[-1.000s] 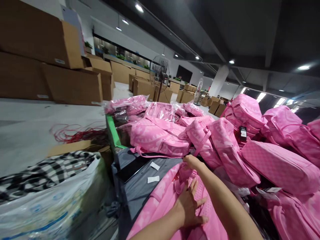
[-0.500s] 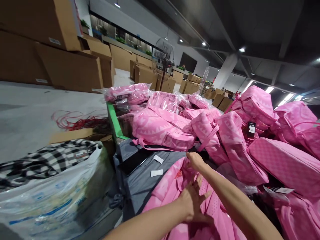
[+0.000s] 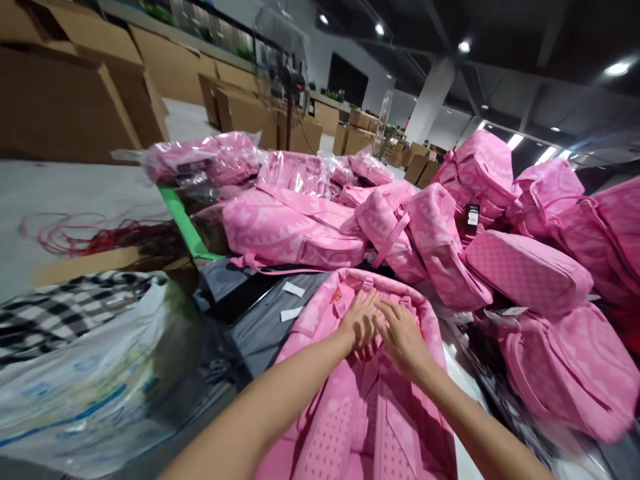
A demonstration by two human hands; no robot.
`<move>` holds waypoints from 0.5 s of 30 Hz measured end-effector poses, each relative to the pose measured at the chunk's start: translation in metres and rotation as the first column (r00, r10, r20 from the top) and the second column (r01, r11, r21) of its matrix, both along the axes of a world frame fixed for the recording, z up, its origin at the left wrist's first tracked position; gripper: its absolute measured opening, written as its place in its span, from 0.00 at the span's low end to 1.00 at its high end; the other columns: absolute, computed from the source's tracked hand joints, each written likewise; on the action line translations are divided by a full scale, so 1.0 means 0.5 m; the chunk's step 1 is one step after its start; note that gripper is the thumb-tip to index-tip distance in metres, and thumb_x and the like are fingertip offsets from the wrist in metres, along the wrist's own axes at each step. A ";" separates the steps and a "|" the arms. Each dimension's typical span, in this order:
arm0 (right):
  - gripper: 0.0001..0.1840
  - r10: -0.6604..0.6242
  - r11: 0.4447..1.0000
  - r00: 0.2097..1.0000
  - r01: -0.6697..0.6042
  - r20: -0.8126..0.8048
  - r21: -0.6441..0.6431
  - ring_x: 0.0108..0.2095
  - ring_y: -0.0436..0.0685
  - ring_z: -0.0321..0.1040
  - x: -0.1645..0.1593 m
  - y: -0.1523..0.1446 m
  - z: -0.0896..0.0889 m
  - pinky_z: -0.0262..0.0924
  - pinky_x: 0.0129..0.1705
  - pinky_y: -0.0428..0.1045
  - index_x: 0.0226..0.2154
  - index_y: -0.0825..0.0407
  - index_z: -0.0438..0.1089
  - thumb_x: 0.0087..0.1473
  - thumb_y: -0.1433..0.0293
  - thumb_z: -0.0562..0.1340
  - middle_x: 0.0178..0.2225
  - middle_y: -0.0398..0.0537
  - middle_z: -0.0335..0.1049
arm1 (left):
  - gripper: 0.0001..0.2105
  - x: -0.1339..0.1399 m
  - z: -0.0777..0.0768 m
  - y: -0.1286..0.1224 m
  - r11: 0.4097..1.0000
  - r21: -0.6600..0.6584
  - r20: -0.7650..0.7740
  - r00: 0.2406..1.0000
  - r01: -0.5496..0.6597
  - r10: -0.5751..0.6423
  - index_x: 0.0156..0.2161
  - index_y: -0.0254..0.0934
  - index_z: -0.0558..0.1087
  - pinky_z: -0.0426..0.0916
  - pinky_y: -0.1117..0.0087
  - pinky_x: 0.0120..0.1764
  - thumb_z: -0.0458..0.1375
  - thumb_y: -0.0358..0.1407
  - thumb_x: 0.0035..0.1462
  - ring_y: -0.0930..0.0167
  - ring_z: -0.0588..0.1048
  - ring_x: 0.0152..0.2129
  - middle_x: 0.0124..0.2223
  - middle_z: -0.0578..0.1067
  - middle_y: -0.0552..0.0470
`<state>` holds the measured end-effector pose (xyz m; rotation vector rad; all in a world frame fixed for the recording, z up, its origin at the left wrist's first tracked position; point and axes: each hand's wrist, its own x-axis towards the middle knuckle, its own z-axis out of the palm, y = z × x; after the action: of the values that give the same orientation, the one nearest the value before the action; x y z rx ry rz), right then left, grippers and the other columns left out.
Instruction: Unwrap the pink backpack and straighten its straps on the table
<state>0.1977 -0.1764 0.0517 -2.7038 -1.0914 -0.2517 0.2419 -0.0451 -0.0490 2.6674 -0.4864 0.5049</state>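
Observation:
A pink patterned backpack (image 3: pixel 345 413) lies before me, its perforated shoulder straps (image 3: pixel 327 430) facing up. My left hand (image 3: pixel 359 325) is at the upper end of the straps, its fingers curled on the pink fabric just below a small top loop (image 3: pixel 368 284). Right beside it, my right hand (image 3: pixel 404 337) rests on the same part, fingers stretched toward the left hand. Their fingertips nearly meet, and the fabric under them is partly hidden.
Pink backpacks (image 3: pixel 295 227) are heaped behind and to the right, some in clear plastic. A white plastic bag (image 3: pixel 95 393) with checked cloth (image 3: pixel 75 310) stands left. Two white labels (image 3: pixel 293 289) lie on grey sheeting (image 3: pixel 265 333). Cardboard boxes (image 3: pixel 65 100) and a fan (image 3: pixel 287 73) stand behind.
The backpack now lies flatter, with its top edge and straps exposed. My left hand has moved up toward its top; the right has come down beside it. The view has shifted right.

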 end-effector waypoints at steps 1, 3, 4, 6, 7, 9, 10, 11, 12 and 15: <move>0.20 -0.006 1.000 1.000 0.006 0.005 0.026 0.60 0.61 0.63 -0.053 -0.040 -0.009 0.61 0.61 0.59 0.62 0.47 0.60 0.71 0.66 0.50 0.60 0.55 0.65 | 0.20 -0.001 0.001 0.004 1.000 -0.018 -0.018 1.000 0.011 -0.011 0.62 0.35 0.70 0.54 0.43 0.67 0.58 0.39 0.69 0.56 0.61 0.66 0.66 0.67 0.41; 0.17 -0.044 0.999 0.999 0.043 0.027 0.023 0.57 0.63 0.65 -0.135 -0.087 -0.032 0.61 0.58 0.62 0.59 0.47 0.63 0.71 0.64 0.52 0.58 0.54 0.67 | 0.18 0.001 0.013 0.014 0.998 -0.056 -0.054 0.998 0.014 -0.017 0.62 0.31 0.69 0.55 0.47 0.67 0.53 0.33 0.70 0.57 0.62 0.66 0.65 0.68 0.38; 0.17 -0.072 0.997 0.997 0.073 0.031 -0.025 0.55 0.64 0.65 -0.158 -0.094 -0.046 0.60 0.57 0.62 0.57 0.48 0.65 0.70 0.64 0.52 0.56 0.55 0.67 | 0.18 0.001 0.025 0.019 0.997 -0.075 -0.071 0.997 0.005 -0.010 0.61 0.28 0.69 0.57 0.48 0.67 0.51 0.30 0.70 0.57 0.63 0.65 0.64 0.69 0.36; 0.16 -0.126 0.981 0.992 0.127 0.021 -0.143 0.53 0.65 0.64 -0.167 -0.082 -0.075 0.59 0.55 0.62 0.56 0.51 0.67 0.68 0.67 0.54 0.54 0.56 0.69 | 0.18 -0.010 0.063 0.025 0.994 -0.106 -0.098 0.995 -0.008 -0.003 0.58 0.25 0.70 0.59 0.49 0.64 0.48 0.26 0.68 0.56 0.66 0.62 0.61 0.71 0.32; 0.17 -0.151 0.968 0.988 0.149 0.004 -0.201 0.51 0.65 0.64 -0.157 -0.072 -0.090 0.59 0.53 0.61 0.55 0.52 0.68 0.67 0.69 0.55 0.52 0.56 0.69 | 0.17 -0.025 0.088 0.026 0.993 -0.119 -0.108 0.994 0.005 -0.018 0.56 0.24 0.71 0.60 0.49 0.63 0.48 0.25 0.66 0.56 0.67 0.60 0.59 0.72 0.32; 0.18 -0.180 0.958 0.983 0.170 -0.024 -0.229 0.49 0.66 0.63 -0.127 -0.054 -0.114 0.58 0.51 0.60 0.56 0.53 0.69 0.65 0.69 0.57 0.51 0.58 0.69 | 0.15 -0.082 0.142 0.027 0.985 -0.142 -0.123 0.986 0.098 -0.116 0.51 0.25 0.73 0.62 0.53 0.60 0.47 0.25 0.66 0.59 0.70 0.54 0.53 0.75 0.35; 0.18 -0.191 0.959 0.981 0.179 -0.034 -0.221 0.49 0.66 0.62 -0.115 -0.049 -0.124 0.58 0.50 0.60 0.55 0.54 0.69 0.64 0.69 0.57 0.50 0.58 0.69 | 0.13 -0.122 0.167 0.027 0.972 -0.152 -0.136 0.970 0.180 -0.201 0.48 0.27 0.74 0.65 0.59 0.57 0.48 0.26 0.67 0.63 0.72 0.50 0.49 0.77 0.40; 0.19 -0.202 0.961 0.978 0.190 -0.042 -0.202 0.48 0.66 0.61 -0.106 -0.047 -0.132 0.57 0.50 0.60 0.56 0.54 0.70 0.65 0.68 0.57 0.51 0.58 0.69 | 0.12 -0.167 0.188 0.028 0.948 -0.163 -0.152 0.942 0.274 -0.299 0.46 0.30 0.74 0.67 0.64 0.53 0.49 0.29 0.69 0.67 0.73 0.45 0.46 0.77 0.45; 0.18 -0.216 0.961 0.975 0.204 -0.047 -0.185 0.48 0.66 0.61 -0.101 -0.046 -0.138 0.57 0.51 0.60 0.56 0.53 0.70 0.65 0.68 0.57 0.51 0.59 0.69 | 0.10 -0.213 0.202 0.028 0.914 -0.167 -0.173 0.902 0.369 -0.396 0.42 0.34 0.74 0.69 0.70 0.45 0.51 0.34 0.69 0.71 0.74 0.38 0.41 0.78 0.52; 0.18 -0.255 0.961 0.965 0.246 -0.054 -0.129 0.49 0.66 0.60 -0.104 -0.048 -0.152 0.56 0.53 0.60 0.55 0.52 0.70 0.65 0.69 0.56 0.52 0.59 0.68 | 0.13 -0.314 0.187 0.019 0.832 -0.051 -0.142 0.820 0.553 -0.554 0.35 0.37 0.72 0.67 0.66 0.41 0.60 0.46 0.63 0.67 0.72 0.32 0.35 0.75 0.53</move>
<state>0.1458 -0.2004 -0.0242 -2.9348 -0.7662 -0.1318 0.0849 -0.0353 0.0442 2.3640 -1.1577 0.1223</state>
